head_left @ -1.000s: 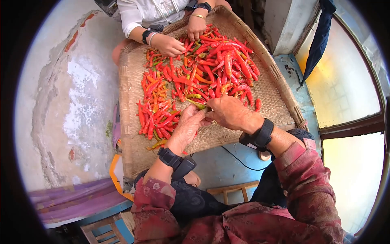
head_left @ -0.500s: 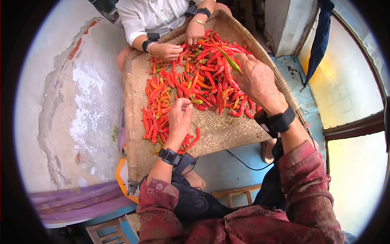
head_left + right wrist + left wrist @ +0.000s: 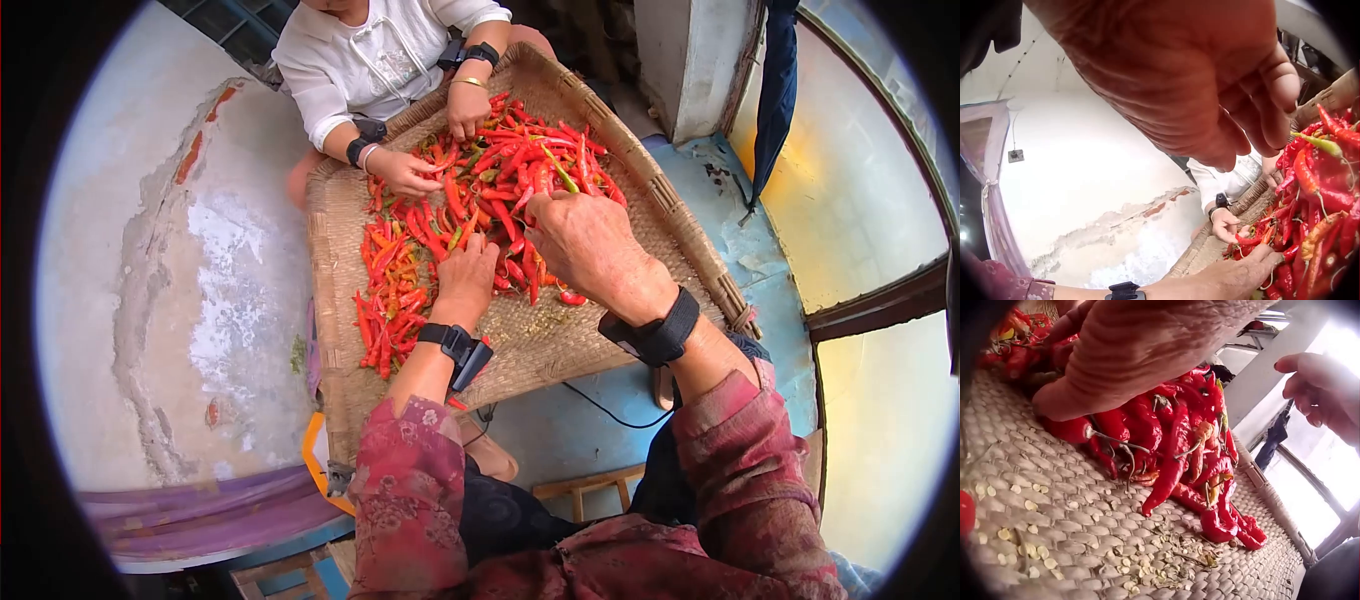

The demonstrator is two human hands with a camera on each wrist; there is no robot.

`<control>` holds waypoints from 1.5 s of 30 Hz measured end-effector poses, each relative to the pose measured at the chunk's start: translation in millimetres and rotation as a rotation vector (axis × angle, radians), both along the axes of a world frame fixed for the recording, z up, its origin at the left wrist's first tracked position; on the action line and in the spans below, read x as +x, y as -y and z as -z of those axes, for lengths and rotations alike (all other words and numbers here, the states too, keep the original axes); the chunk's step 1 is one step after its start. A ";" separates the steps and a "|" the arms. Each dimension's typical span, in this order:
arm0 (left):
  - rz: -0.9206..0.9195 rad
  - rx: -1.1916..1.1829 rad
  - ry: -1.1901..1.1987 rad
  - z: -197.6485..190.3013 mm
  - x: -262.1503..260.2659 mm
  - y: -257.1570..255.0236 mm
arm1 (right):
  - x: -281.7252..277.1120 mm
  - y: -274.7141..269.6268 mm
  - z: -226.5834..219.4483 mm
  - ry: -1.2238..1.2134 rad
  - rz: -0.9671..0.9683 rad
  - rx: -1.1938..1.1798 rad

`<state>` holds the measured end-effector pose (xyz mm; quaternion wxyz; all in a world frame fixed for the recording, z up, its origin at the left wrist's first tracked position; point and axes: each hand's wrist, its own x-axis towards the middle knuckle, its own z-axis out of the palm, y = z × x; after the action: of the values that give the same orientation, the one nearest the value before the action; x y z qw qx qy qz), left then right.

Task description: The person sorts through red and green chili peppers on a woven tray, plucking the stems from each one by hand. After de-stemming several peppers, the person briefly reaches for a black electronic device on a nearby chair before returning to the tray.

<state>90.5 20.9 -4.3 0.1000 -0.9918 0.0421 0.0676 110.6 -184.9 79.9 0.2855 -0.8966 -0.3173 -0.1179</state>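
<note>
Red chilies (image 3: 512, 170), with some orange and green ones among them, lie heaped on a woven bamboo tray (image 3: 560, 335). My left hand (image 3: 468, 280) reaches into the near edge of the heap. In the right wrist view, its fingertips are right at a red chili (image 3: 1290, 252); the left wrist view shows the thumb and a finger apart. My right hand (image 3: 590, 245) hovers over the right side of the heap, fingers loosely bent and holding nothing. Just beyond its fingertips, a green chili (image 3: 559, 168) lies on top of the red ones.
Across the tray sits another person in white, with the left hand (image 3: 467, 108) and right hand (image 3: 402, 172) among the chilies. Pale seeds (image 3: 1041, 551) are scattered on the weave. A dark umbrella (image 3: 775, 105) hangs by the window; a cracked wall (image 3: 230, 270) stands left.
My right hand carried the green chili to the right side of the heap, let it go there and drew back slightly. My left hand moved right, to the heap's near edge.
</note>
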 end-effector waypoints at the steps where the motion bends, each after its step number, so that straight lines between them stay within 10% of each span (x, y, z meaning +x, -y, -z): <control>1: 0.021 -0.001 0.037 -1.2 -6.5 -1.9 | -0.9 0.8 -0.6 -0.022 -0.005 -0.033; 10: 0.067 -0.587 0.405 -10.2 -74.2 -47.0 | -4.6 -2.3 9.9 0.044 -0.084 -0.110; 12: -0.336 -1.092 0.337 -13.8 -82.8 -51.8 | -7.7 -4.6 9.7 0.031 -0.095 -0.156; 16: -0.436 -1.566 0.406 -47.8 -92.6 -24.0 | -12.5 -12.7 20.2 0.026 -0.122 -0.189; 22: -0.331 -1.500 0.272 -26.6 -85.6 -29.9 | -25.1 -25.3 33.8 -0.160 -0.306 -0.022; 28: 0.068 -0.894 0.384 -29.4 -92.8 -13.5 | -27.7 -36.3 27.5 -1.215 -0.340 0.454; 36: -0.077 -0.639 0.369 -28.2 -96.2 -35.6 | -8.8 -34.4 35.1 -1.067 -0.164 0.685; 45: -0.327 -1.255 0.312 -30.3 -96.4 -48.2 | 26.9 0.6 17.9 -0.136 0.141 0.010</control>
<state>-6.0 69.1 26.1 -0.5029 -0.8536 -0.0924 -0.0997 137.4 -185.5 62.0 0.3020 -0.9212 -0.2326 -0.0783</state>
